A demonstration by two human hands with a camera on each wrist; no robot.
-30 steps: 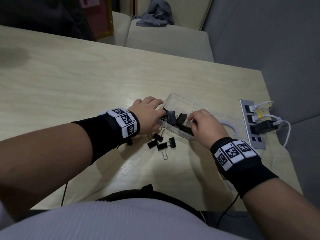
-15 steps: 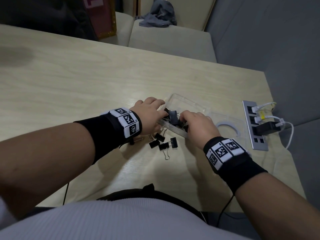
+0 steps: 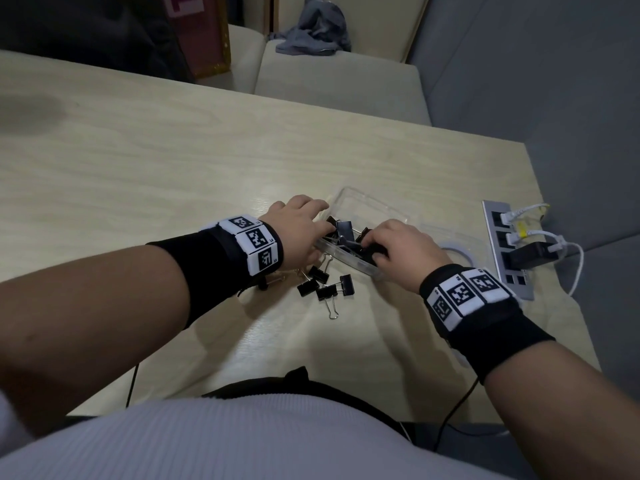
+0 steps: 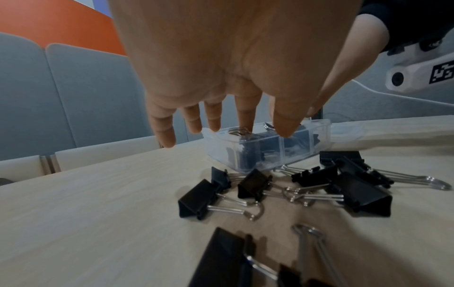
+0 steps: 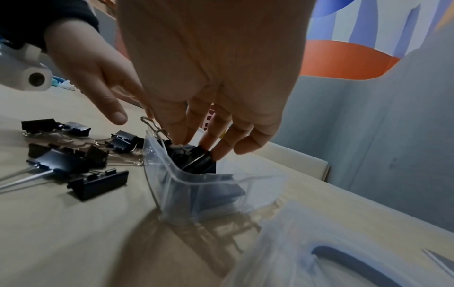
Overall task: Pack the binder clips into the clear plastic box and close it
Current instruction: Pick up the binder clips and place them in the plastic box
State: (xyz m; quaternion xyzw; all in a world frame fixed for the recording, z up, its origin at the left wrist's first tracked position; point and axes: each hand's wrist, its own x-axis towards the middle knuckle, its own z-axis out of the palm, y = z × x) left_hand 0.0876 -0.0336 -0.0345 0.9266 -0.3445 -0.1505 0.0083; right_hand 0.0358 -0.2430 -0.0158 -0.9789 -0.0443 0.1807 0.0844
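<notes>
The clear plastic box point(image 3: 372, 206) lies open on the wooden table, with several black binder clips inside it point(image 3: 344, 230). Its lid point(image 3: 453, 244) lies flat to the right. My left hand point(image 3: 304, 226) reaches over the box's left end with straight, spread fingers point(image 4: 243, 116) that touch the rim and the clips there. My right hand point(image 3: 398, 251) dips into the box point(image 5: 196, 186) from the near side, its thumb and fingers pinching a black clip point(image 5: 200, 157). Several loose clips point(image 3: 325, 287) lie on the table in front of the box, under my left wrist point(image 4: 255, 184).
A silver power strip point(image 3: 507, 251) with plugged white cables sits just right of the lid, near the table's right edge. A black cable point(image 3: 457, 403) hangs off the near edge. Beige benches with a grey cloth point(image 3: 311, 32) stand beyond the far edge.
My right hand has moved left along the box, from its right part to its middle. The left hand has stayed at the box's left end. The loose clips have not moved.
</notes>
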